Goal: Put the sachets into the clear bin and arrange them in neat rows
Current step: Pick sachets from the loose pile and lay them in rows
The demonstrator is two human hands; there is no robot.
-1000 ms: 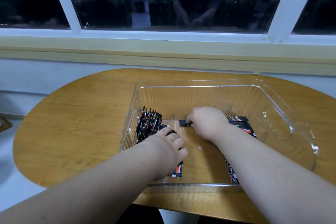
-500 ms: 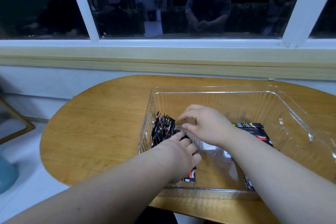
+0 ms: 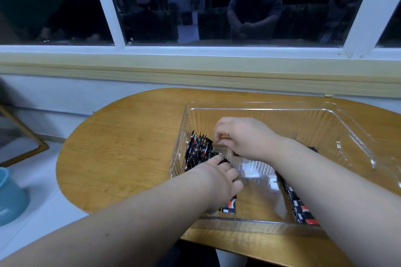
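A clear bin [image 3: 282, 122] is sitting on the right part of a rounded wooden table [image 3: 130, 147], under a dark window [image 3: 217, 6]. Both of the person's bare arms are reaching into the bin from the near side.

The left hand [image 3: 219, 180] is lying low in the bin's near left part, knuckles up. Its fingers [image 3: 227, 172] are curling down over a dark bundle of sachets [image 3: 224, 161] and gripping it. Just below this hand, one more sachet [image 3: 230, 207] with a red and white mark is lying flat on the bin floor.

The right hand [image 3: 245, 138] is hovering a little farther in, at the middle of the bin. Its fingers are bending inward, and thumb and fingertips [image 3: 219, 136] are drawing together just beside the far end of a row of standing sachets [image 3: 198, 149]. A dark edge is showing under the palm, but it is not possible to tell whether this hand is actually holding anything.

The standing sachets are packing together upright against the bin's left wall, black with red and white print. More flat sachets [image 3: 301, 208] are lying in a line along the bin floor, partly hidden under the right forearm.

A blue container [image 3: 8, 197] is sitting low at the far left, off the table.
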